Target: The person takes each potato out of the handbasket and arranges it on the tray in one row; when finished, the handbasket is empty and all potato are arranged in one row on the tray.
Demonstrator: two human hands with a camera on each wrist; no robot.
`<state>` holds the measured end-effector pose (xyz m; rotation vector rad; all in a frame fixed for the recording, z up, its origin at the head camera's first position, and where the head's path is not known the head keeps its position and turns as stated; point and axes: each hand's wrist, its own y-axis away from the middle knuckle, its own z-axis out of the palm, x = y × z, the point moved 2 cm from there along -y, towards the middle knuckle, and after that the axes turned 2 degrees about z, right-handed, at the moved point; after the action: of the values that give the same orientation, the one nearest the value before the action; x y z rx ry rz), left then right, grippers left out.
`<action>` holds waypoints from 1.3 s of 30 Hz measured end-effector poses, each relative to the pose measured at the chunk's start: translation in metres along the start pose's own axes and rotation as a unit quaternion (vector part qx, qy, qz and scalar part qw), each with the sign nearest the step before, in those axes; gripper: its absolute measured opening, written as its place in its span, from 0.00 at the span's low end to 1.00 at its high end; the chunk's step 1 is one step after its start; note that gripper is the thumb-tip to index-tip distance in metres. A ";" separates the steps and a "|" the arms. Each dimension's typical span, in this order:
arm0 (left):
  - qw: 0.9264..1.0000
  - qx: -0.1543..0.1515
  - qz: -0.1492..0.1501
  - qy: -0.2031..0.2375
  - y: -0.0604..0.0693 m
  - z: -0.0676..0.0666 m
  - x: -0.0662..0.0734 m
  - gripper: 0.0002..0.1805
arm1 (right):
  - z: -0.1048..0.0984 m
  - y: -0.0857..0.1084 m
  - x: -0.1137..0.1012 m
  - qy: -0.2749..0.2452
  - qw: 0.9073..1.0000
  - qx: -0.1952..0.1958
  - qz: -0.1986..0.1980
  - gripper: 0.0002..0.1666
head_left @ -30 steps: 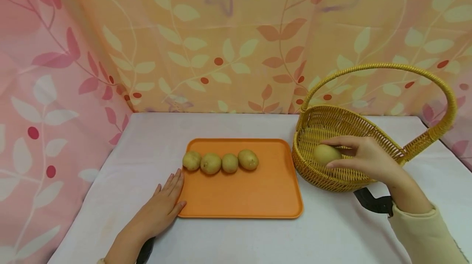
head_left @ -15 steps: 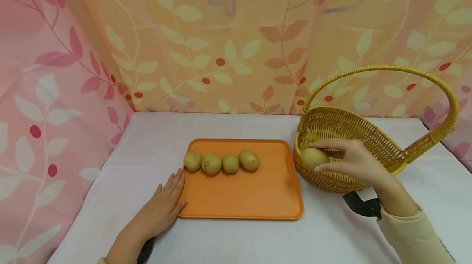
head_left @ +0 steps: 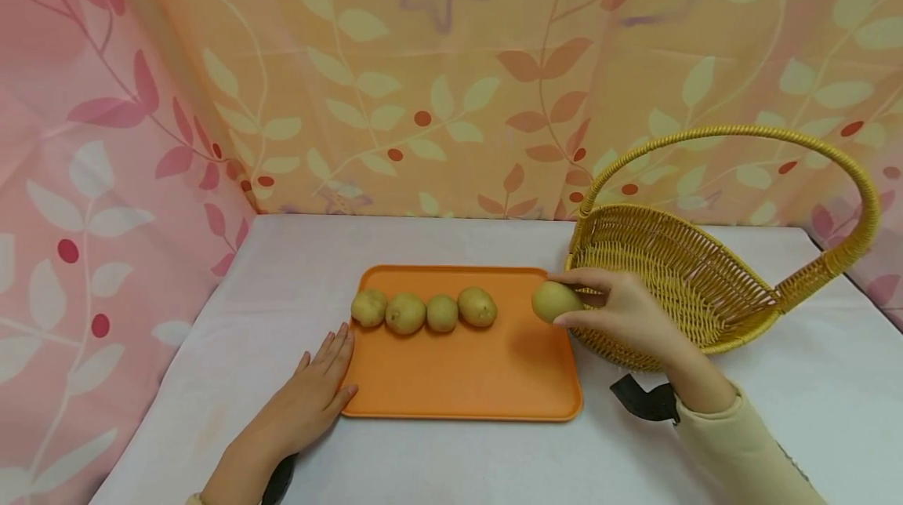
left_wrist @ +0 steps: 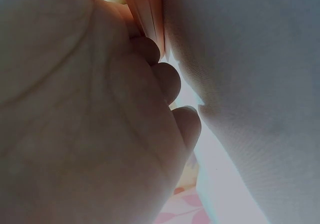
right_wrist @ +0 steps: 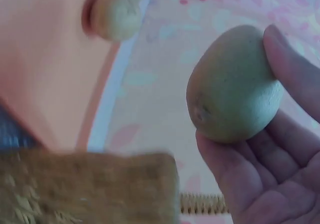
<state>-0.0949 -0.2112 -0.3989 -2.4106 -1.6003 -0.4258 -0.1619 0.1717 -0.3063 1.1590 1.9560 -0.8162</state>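
My right hand (head_left: 624,315) pinches a potato (head_left: 555,302) between thumb and fingers, held above the right end of an orange tray (head_left: 458,379). In the right wrist view the same potato (right_wrist: 232,87) shows whole, with fingertips on either side. Several potatoes (head_left: 405,314) lie in a row across the tray's left and middle part. With fingers straight, my left hand (head_left: 310,391) rests against the tray's left edge. The left wrist view shows its palm (left_wrist: 85,109) close up and the fingers touching the tray's side (left_wrist: 145,14).
A wicker basket (head_left: 677,285) with a tall arched handle (head_left: 734,131) stands just right of the tray. White cloth (head_left: 451,458) covers the table, and a flowered curtain (head_left: 451,97) hangs behind it.
My right hand has carried the potato leftward, out of the basket and over the tray's right end. The left hand and the row of potatoes have stayed in place.
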 end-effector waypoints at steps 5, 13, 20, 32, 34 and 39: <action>1.000 0.000 0.000 -0.003 0.000 0.001 0.000 0.36 | 0.019 -0.006 0.003 -0.012 1.000 -0.012 0.016 0.29; 1.000 -0.008 -0.006 -0.003 0.001 0.000 0.000 0.36 | 0.040 -0.013 0.009 0.011 1.000 -0.003 0.022 0.29; 1.000 -0.009 -0.004 -0.001 0.000 0.000 0.000 0.37 | 0.057 -0.014 0.017 0.058 0.998 -0.015 0.029 0.28; 1.000 -0.003 -0.002 -0.002 0.000 0.000 0.001 0.36 | 0.062 -0.012 0.027 0.108 0.989 -0.066 0.073 0.28; 1.000 -0.002 -0.002 -0.003 0.000 0.000 0.001 0.36 | 0.061 -0.012 0.028 0.112 0.987 -0.076 0.082 0.28; 1.000 0.000 0.000 -0.005 0.000 0.000 0.001 0.37 | 0.060 -0.009 0.030 0.109 0.987 -0.100 0.066 0.32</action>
<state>-0.0951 -0.2103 -0.3983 -2.4179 -1.6034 -0.4149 -0.1647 0.1340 -0.3628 1.2825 2.0574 -0.4272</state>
